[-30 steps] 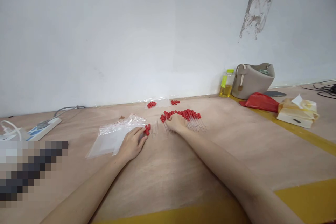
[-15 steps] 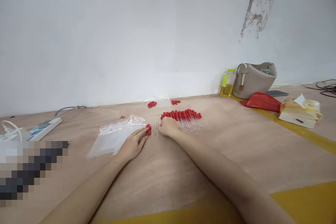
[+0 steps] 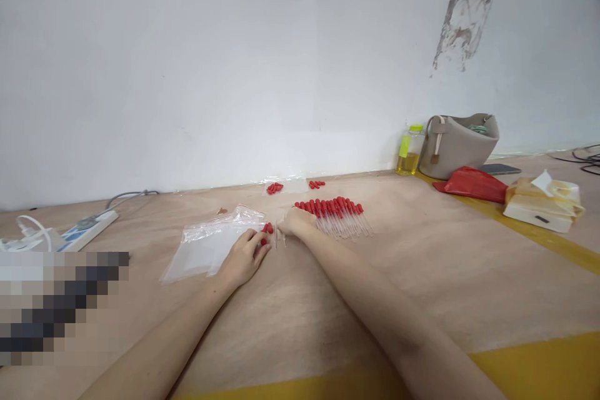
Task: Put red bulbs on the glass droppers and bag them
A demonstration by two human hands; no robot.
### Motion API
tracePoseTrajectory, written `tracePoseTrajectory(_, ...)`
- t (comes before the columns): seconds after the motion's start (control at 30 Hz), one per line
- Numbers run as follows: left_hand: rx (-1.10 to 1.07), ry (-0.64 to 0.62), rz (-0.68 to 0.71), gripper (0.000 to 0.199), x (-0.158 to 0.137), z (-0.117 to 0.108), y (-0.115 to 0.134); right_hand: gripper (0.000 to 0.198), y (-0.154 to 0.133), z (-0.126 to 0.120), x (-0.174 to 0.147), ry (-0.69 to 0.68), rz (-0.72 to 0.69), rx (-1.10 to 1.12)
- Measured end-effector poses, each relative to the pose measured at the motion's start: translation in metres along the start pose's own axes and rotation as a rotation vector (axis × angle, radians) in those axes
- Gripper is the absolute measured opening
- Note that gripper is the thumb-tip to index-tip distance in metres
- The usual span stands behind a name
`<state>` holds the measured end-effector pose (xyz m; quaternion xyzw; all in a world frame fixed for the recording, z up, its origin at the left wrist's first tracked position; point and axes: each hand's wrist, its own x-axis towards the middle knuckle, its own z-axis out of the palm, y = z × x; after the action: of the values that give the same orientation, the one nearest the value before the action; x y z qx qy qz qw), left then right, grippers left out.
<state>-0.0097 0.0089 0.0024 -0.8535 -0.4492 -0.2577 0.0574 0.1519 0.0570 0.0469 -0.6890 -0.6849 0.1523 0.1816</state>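
Note:
My left hand [image 3: 244, 257] rests on the table with a red rubber bulb [image 3: 264, 241] between its fingertips and thumb. More loose red bulbs [image 3: 268, 227] lie just beyond those fingers. My right hand [image 3: 296, 223] is closed, and a thin clear dropper tube [image 3: 284, 240] shows at its fingertips. Another clear tube [image 3: 275, 236] lies between the two hands. To the right of my right hand is a row of assembled droppers [image 3: 340, 215], red bulbs at the far end and clear tubes toward me. My right hand hides the row's left end.
Clear zip bags [image 3: 213, 244] lie left of my left hand. Small piles of red bulbs [image 3: 274, 188] sit by the wall. Further right stand a bottle [image 3: 409, 151], a grey bag [image 3: 459, 145], a red pouch [image 3: 473, 184] and a tissue pack [image 3: 541, 203]. A power strip [image 3: 91, 231] is at left.
A red bulb has come between my left fingertips, apart from the other bulbs. My right hand stays near the loose tubes, one now at its fingertips. The view has shifted slightly.

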Motion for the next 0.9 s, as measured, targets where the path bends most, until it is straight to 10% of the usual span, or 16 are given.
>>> tracePoseTrajectory(0.47,-0.346,0.176,-0.099,0.019,0.001,-0.003,0.03,0.016,0.13,-0.017,-0.075,0.344,-0.56,0.363)
tracePoseTrajectory(0.9,-0.506,-0.033,-0.046,0.018,-0.015,0.003,0.077,0.014,0.115,-0.02,-0.118,0.234,-0.667,0.206)
